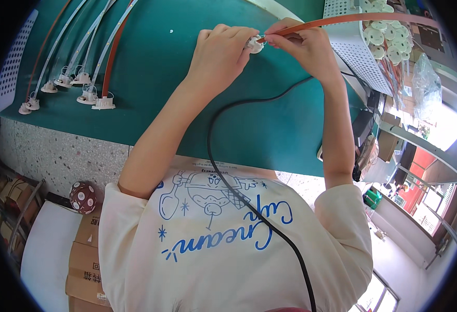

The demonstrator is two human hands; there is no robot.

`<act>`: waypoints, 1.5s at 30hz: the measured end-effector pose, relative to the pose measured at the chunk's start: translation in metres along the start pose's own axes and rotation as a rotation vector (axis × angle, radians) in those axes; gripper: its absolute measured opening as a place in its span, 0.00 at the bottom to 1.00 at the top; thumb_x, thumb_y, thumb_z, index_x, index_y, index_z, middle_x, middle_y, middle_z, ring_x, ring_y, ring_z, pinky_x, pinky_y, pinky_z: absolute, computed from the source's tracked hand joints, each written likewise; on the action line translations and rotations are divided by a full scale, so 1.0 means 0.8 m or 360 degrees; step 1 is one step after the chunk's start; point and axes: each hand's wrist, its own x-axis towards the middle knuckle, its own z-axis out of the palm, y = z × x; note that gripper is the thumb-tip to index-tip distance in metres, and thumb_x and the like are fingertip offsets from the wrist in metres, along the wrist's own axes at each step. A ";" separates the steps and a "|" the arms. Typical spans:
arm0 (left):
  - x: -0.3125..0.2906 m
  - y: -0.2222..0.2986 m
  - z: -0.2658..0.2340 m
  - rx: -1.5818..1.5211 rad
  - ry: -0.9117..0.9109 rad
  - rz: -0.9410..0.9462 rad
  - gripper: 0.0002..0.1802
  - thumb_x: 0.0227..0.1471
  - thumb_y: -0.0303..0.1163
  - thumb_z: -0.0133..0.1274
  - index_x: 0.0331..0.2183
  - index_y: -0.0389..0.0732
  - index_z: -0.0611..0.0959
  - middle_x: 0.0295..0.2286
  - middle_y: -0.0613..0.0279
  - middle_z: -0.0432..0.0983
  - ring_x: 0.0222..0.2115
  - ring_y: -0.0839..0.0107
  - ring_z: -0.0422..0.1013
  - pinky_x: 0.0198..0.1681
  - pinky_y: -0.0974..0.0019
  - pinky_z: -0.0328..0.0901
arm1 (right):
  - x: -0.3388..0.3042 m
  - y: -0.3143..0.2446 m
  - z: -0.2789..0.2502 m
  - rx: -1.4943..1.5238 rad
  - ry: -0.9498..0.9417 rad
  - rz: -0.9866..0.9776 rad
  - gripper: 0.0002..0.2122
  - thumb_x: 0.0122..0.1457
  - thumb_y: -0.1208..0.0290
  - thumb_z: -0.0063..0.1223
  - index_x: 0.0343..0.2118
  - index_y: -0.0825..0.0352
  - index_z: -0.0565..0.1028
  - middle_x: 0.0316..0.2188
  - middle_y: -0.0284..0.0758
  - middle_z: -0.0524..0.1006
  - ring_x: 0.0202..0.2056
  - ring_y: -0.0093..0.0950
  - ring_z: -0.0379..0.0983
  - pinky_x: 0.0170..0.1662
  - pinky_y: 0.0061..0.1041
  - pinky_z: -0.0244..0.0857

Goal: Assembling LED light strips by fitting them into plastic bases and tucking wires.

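Note:
My left hand [219, 56] is closed around a small white plastic end cap [256, 47] near the far side of the green table. Its fingers hide part of the cap. Close by on the right, my right hand [307, 48] pinches a reddish-brown LED strip [353, 18] near its end, which meets the cap. Thin pale wire shows between cap and fingertips; whether it is fastened cannot be seen. The rest of the strip curves away to the right, over a basket.
Several strips with white end caps [87, 95] lie at the table's left. A white perforated basket [361, 57] at the right holds many round white caps [389, 39]; another basket [13, 62] stands far left. A black cable [211, 130] crosses the green table [270, 135] and my shirt.

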 end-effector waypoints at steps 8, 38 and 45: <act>0.001 -0.003 0.002 -0.0009 0.0023 0.0014 0.11 0.41 0.28 0.49 0.32 0.45 0.74 0.28 0.71 0.71 0.31 0.71 0.65 0.32 0.67 0.54 | 0.008 -0.023 0.000 -0.0320 -0.0107 -0.0100 0.06 0.47 0.74 0.51 0.27 0.71 0.73 0.23 0.32 0.74 0.24 0.23 0.71 0.31 0.17 0.66; 0.001 -0.002 0.004 -0.0030 0.0045 -0.0010 0.09 0.40 0.28 0.49 0.30 0.45 0.75 0.26 0.70 0.71 0.30 0.70 0.66 0.31 0.66 0.54 | 0.005 -0.008 0.000 -0.0179 -0.0168 -0.0053 0.05 0.47 0.75 0.51 0.27 0.71 0.72 0.24 0.32 0.73 0.27 0.21 0.70 0.32 0.16 0.66; 0.002 -0.002 0.005 -0.0019 0.0063 0.0008 0.09 0.41 0.28 0.49 0.30 0.46 0.75 0.26 0.70 0.72 0.29 0.70 0.66 0.31 0.66 0.54 | 0.007 -0.010 -0.002 -0.0147 -0.0228 -0.0116 0.05 0.47 0.75 0.51 0.26 0.70 0.72 0.23 0.32 0.73 0.27 0.21 0.71 0.32 0.16 0.66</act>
